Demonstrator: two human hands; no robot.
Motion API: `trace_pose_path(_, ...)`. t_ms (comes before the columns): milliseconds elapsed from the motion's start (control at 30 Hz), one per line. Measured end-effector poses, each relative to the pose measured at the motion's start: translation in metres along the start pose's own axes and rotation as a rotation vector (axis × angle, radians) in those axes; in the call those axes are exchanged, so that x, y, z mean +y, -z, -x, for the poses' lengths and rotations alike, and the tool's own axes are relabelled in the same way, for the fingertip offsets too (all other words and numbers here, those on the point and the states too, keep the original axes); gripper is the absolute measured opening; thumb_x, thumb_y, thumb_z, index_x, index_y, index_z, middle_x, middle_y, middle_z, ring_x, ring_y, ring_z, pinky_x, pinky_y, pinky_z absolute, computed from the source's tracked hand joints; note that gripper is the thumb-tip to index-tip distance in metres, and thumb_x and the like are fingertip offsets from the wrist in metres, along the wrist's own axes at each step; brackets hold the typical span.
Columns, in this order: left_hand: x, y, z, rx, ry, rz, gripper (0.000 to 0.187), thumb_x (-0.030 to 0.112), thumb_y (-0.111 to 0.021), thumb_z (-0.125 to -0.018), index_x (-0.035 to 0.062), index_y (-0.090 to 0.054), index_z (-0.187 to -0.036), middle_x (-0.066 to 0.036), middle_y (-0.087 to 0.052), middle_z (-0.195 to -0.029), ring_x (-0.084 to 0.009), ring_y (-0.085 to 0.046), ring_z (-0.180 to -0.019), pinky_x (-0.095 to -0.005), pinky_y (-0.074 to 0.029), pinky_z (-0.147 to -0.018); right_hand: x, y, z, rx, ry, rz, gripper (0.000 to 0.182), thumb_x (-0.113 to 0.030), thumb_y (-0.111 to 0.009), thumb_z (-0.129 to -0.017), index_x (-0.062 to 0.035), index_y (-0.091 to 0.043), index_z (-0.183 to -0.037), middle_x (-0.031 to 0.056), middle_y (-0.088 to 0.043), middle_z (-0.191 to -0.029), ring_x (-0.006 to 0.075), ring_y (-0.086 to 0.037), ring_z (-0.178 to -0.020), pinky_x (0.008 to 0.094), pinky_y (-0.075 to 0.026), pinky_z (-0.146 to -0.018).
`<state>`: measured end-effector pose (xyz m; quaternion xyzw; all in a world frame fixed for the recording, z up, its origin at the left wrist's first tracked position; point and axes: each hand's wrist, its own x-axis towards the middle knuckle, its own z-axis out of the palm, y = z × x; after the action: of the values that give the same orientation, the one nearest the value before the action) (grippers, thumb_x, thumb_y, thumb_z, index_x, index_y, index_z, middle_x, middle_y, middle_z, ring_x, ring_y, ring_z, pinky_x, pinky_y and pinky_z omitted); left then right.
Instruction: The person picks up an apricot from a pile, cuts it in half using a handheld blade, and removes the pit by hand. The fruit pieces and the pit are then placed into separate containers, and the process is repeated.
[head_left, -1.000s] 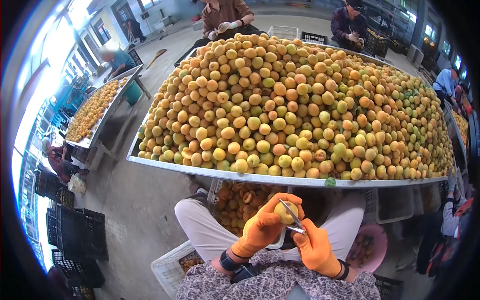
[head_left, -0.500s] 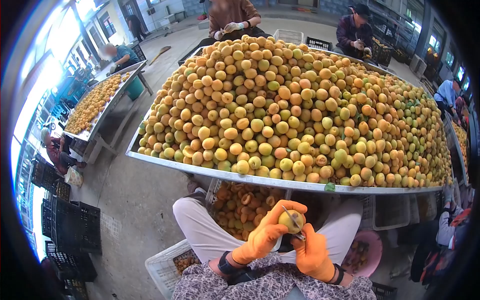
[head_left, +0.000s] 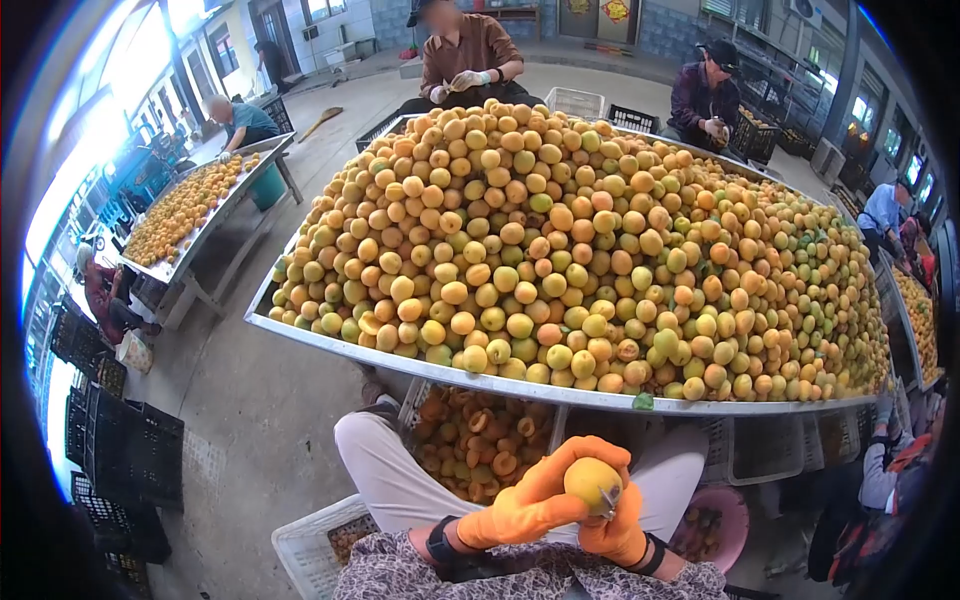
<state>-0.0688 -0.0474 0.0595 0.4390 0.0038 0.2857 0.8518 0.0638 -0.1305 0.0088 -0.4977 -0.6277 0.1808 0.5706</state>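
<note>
The apricot heap [head_left: 590,240] fills the metal table [head_left: 420,368] at twelve o'clock, its rim just above the hands. A crate of halved fruit [head_left: 470,440] sits between the person's knees. The left hand [head_left: 530,495] is clamped round one apricot [head_left: 590,480]; the right hand [head_left: 615,530], at five o'clock of it, grips a small blade [head_left: 606,497] against the fruit. The cut likely goes best following the seam, turning the fruit steadily.

Fruit-processing shed: metal tables [head_left: 330,343] heaped with apricots [head_left: 560,230], stacked plastic crates [head_left: 125,450], seated workers [head_left: 465,55].
</note>
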Motion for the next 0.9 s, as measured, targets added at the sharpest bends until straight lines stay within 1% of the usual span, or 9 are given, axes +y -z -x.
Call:
trace_pose_path(67, 0.001, 0.008, 0.001, -0.001, 0.053, -0.012, 0.065, 0.038, -0.068, -0.089, 0.0017, -0.039, -0.135, -0.012, -0.051, -0.112, -0.0172, -0.054, -0.096, -0.0317, -0.045, -0.081, 0.002, -0.001, 0.001, 0.006, -0.015, -0.046, 0.037, -0.034, -0.054, -0.093, 0.0006, -0.057, -0.106, 0.0146, -0.064, -0.082, 0.0349, -0.064, -0.066, 0.0371, -0.049, -0.057)
trace_pose_path(167, 0.012, 0.026, -0.01, -0.138, -0.238, -0.743, 0.055, 0.036, -0.07, -0.087, 0.0048, -0.047, -0.126, -0.015, -0.05, -0.108, -0.0281, -0.054, -0.09, -0.0364, -0.044, -0.078, 0.003, 0.003, 0.013, 0.008, -0.015, 0.026, 0.031, -0.029, -0.054, -0.093, 0.0002, -0.058, -0.102, 0.0139, -0.065, -0.082, 0.0344, -0.063, -0.066, 0.0369, -0.048, -0.056)
trace_pose_path(300, 0.041, 0.025, -0.019, -0.257, -0.19, -1.23, 0.062, 0.03, -0.081, -0.077, 0.0011, -0.051, -0.122, -0.011, -0.055, -0.105, -0.0263, -0.052, -0.098, -0.0378, -0.044, -0.086, 0.008, 0.009, 0.012, -0.054, -0.059, 0.123, 0.029, -0.027, -0.056, -0.094, 0.0001, -0.059, -0.102, 0.0138, -0.064, -0.08, 0.0347, -0.061, -0.062, 0.0373, -0.045, -0.053)
trace_pose_path(400, 0.023, 0.033, -0.023, -0.239, -0.102, -0.705, 0.069, 0.034, -0.085, -0.072, 0.0013, -0.052, -0.122, -0.008, -0.054, -0.104, -0.0209, -0.053, -0.1, -0.0349, -0.044, -0.085, 0.002, 0.009, -0.002, -0.062, 0.027, 0.001, 0.03, -0.028, -0.056, -0.094, 0.0004, -0.059, -0.105, 0.0136, -0.063, -0.08, 0.0337, -0.06, -0.061, 0.0371, -0.045, -0.053)
trace_pose_path(467, 0.012, 0.013, -0.015, -0.13, 0.121, -0.107, 0.054, 0.026, -0.078, -0.082, 0.0026, -0.05, -0.123, -0.004, -0.055, -0.107, -0.0135, -0.053, -0.105, -0.0315, -0.046, -0.087, 0.011, 0.004, 0.007, -0.02, 0.073, 0.046, 0.032, -0.028, -0.055, -0.095, 0.0011, -0.058, -0.108, 0.0137, -0.063, -0.081, 0.0332, -0.06, -0.062, 0.0376, -0.045, -0.053)
trace_pose_path(567, 0.003, 0.008, -0.012, -0.068, 0.026, -0.118, 0.052, 0.029, -0.076, -0.083, 0.0034, -0.052, -0.121, -0.008, -0.055, -0.109, -0.0175, -0.055, -0.1, -0.0322, -0.046, -0.085, 0.019, 0.003, 0.013, 0.058, 0.047, 0.043, 0.031, -0.028, -0.055, -0.095, 0.0014, -0.057, -0.105, 0.0136, -0.062, -0.077, 0.0331, -0.06, -0.061, 0.0378, -0.045, -0.053)
trace_pose_path(700, 0.023, 0.02, -0.015, -0.122, -0.15, -0.877, 0.055, 0.033, -0.079, -0.078, 0.0064, -0.053, -0.119, -0.012, -0.054, -0.109, -0.0268, -0.054, -0.101, -0.0371, -0.045, -0.086, 0.01, 0.006, 0.011, 0.166, 0.157, 0.211, 0.028, -0.025, -0.056, -0.094, 0.0017, -0.055, -0.101, 0.0138, -0.061, -0.075, 0.0325, -0.061, -0.06, 0.0384, -0.045, -0.052)
trace_pose_path(767, 0.038, 0.015, -0.017, -0.154, -0.157, -1.245, 0.054, 0.032, -0.083, -0.074, 0.0087, -0.057, -0.115, -0.013, -0.053, -0.106, -0.0316, -0.052, -0.103, -0.0404, -0.044, -0.087, 0.003, 0.015, 0.003, -0.059, -0.002, 0.153, 0.026, -0.022, -0.057, -0.092, 0.0026, -0.055, -0.101, 0.0137, -0.061, -0.074, 0.0321, -0.06, -0.059, 0.0389, -0.045, -0.052)
trace_pose_path(900, 0.049, 0.024, -0.029, -0.303, -0.108, -1.202, 0.062, 0.034, -0.086, -0.068, 0.0086, -0.057, -0.116, -0.009, -0.056, -0.101, -0.0277, -0.052, -0.103, -0.0385, -0.043, -0.086, 0.005, 0.008, 0.005, -0.037, -0.001, 0.111, 0.025, -0.021, -0.059, -0.092, 0.0024, -0.056, -0.1, 0.0143, -0.061, -0.072, 0.0335, -0.06, -0.058, 0.0389, -0.046, -0.052)
